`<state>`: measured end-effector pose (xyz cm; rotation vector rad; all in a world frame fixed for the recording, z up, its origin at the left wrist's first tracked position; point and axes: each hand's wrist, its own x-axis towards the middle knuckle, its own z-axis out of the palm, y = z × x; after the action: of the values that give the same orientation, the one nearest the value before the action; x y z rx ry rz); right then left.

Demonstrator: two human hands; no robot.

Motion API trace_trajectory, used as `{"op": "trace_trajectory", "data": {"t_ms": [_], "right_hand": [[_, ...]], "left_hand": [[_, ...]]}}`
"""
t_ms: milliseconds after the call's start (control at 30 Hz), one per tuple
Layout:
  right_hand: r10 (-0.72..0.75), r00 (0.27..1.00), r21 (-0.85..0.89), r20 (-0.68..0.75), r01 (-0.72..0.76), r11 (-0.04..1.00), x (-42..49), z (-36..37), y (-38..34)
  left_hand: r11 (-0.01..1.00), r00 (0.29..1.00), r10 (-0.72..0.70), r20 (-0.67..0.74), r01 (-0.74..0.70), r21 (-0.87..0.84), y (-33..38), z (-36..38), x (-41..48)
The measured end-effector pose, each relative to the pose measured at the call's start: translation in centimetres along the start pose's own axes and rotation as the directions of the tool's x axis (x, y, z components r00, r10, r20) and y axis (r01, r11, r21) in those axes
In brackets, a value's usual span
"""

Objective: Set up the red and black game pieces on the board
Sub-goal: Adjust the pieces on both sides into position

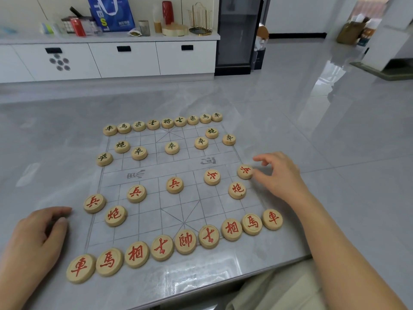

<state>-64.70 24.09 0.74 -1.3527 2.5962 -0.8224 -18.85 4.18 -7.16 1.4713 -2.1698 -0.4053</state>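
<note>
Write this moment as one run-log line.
right hand: touching red piece at board edge | left hand: resting on table | setup: looks complete

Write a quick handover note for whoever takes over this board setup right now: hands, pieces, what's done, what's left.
Right hand: fingers touching the rightmost red-lettered round wooden soldier piece at the board's right edge; not lifted.
Left hand: resting curled on the grey table left of the board, apparently holding nothing.
Pieces: black-lettered wooden pieces fill the far side of the translucent gridded board; red-lettered wooden pieces fill the near side.
Done: every piece looks placed; none loose on the table.
Left: probably only nudging that soldier onto its point and straightening the rotated ones.
</note>
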Motion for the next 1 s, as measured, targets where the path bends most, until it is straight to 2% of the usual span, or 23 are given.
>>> {"op": "trace_trajectory", "data": {"t_ms": [167,367,567,700,1000], "right_hand": [[0.047,0.997,-0.141,0.055,-0.038,0.989,0.6,1.6,-0.3],[-0.003,0.993,-0.025,0.118,0.006,1.000,0.4,1.5,0.4],[0.029,0.995,-0.081,0.093,-0.021,0.997,0.5,1.6,0.0],[0.011,0.992,-0.032,0.127,-0.007,0.999,0.5,1.5,0.3],[-0.011,0.989,-0.042,0.150,0.017,0.999,0.6,1.5,0.3]], "left_hand": [[1.000,1.000,-0.001,-0.016,0.001,0.013,0.6,-0.1,-0.3],[1.000,1.000,-0.007,-0.013,0.007,0.029,0.9,-0.3,-0.4],[1.000,1.000,0.005,-0.028,-0.005,0.016,2.0,-0.9,-0.6],[1.000,1.000,-0.004,-0.014,0.005,0.031,1.5,-0.9,-0.3],[0.998,1.000,0.000,-0.025,0.001,0.061,2.3,-1.2,-0.7]]}}
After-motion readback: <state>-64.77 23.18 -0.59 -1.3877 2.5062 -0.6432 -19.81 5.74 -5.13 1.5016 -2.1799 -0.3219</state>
